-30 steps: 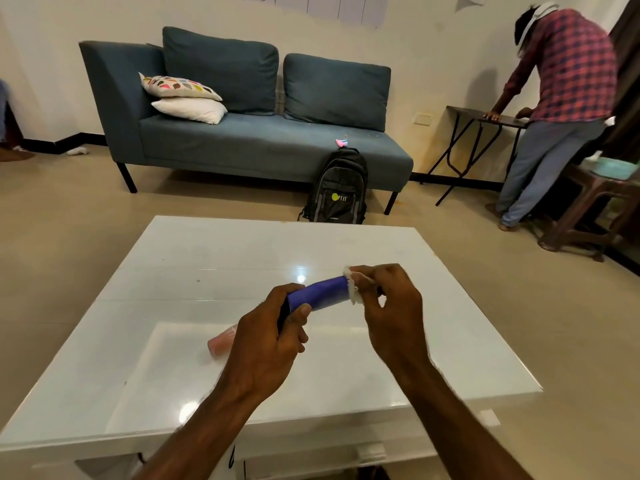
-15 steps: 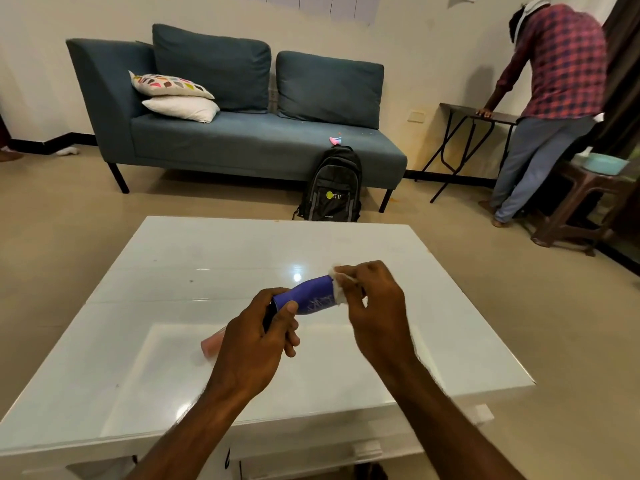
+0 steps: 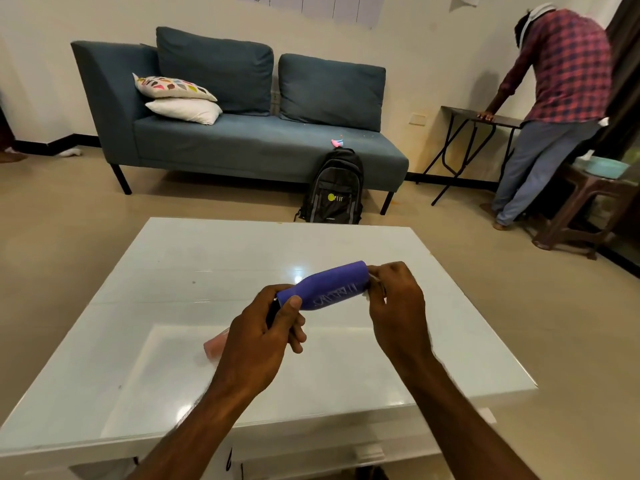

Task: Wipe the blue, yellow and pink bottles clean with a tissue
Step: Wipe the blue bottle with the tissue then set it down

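Note:
I hold the blue bottle (image 3: 329, 285) lying sideways in the air above the white table (image 3: 207, 258). My left hand (image 3: 266, 337) grips its dark cap end. My right hand (image 3: 394, 299) is closed at the bottle's base, pinching a white tissue (image 3: 371, 279) that shows only as a sliver between the fingers. The pink bottle (image 3: 216, 345) lies on the table behind my left hand, mostly hidden by it. No yellow bottle is visible.
A blue sofa (image 3: 242, 140) stands beyond the table, with a black backpack (image 3: 334, 192) leaning on its front. At the far right a person (image 3: 554, 98) bends over a small folding table (image 3: 485, 119), beside a brown stool (image 3: 588, 202).
My right hand and the tissue slid from the side of the bottle to its base end, leaving more blue surface and white lettering exposed. The left hand keeps its grip.

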